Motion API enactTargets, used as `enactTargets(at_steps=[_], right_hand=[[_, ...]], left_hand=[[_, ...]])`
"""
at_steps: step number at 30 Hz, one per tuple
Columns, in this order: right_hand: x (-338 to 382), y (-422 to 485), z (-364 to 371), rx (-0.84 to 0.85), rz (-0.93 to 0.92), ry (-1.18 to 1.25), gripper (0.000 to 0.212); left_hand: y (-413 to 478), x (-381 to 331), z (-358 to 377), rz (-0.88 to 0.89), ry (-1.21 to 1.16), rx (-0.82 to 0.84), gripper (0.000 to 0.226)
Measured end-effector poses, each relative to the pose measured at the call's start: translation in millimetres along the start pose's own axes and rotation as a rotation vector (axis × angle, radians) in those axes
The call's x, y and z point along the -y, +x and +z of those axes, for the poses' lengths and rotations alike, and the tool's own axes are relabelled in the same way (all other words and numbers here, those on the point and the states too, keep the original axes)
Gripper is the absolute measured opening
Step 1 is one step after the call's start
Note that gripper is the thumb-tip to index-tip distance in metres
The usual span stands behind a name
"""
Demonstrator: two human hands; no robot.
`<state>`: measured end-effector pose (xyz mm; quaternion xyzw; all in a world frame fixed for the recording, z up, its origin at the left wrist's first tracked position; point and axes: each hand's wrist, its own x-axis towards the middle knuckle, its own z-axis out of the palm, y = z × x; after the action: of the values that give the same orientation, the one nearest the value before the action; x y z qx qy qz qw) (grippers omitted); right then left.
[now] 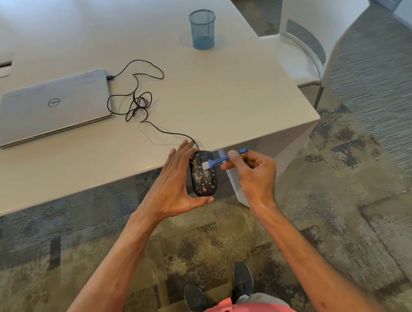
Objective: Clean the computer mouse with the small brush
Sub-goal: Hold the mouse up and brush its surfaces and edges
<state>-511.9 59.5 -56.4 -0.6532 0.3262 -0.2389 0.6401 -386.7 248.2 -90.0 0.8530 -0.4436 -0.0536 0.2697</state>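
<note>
A black computer mouse with gold speckles is held in the air just off the table's near edge. My left hand grips it by its ends, fingers at the front and thumb at the back. My right hand pinches a small blue brush by its handle. The white bristles rest on the mouse's top, near the scroll wheel. The mouse's black cable runs in tangled loops across the table to the laptop.
A closed silver laptop lies on the white table. A blue mesh pen cup stands further back. A white chair sits at the table's right side. Patterned carpet and my shoes are below.
</note>
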Motion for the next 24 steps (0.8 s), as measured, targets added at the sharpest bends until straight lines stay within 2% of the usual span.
enactTargets(at_steps=[10, 17, 24], right_hand=[[-16.5, 5.6, -21.0, -0.147, 0.053, -0.024, 0.021], [-5.3, -2.7, -5.8, -0.018, -0.024, 0.016, 0.022], [-14.1, -0.7, -11.6, -0.098, 0.037, -0.07, 0.024]], left_hand=[[-0.3, -0.4, 4.6, -0.026, -0.007, -0.001, 0.136], [2.4, -2.8, 5.4, -0.012, -0.007, 0.0, 0.136], [2.0, -1.3, 6.2, -0.038, -0.001, 0.005, 0.137]])
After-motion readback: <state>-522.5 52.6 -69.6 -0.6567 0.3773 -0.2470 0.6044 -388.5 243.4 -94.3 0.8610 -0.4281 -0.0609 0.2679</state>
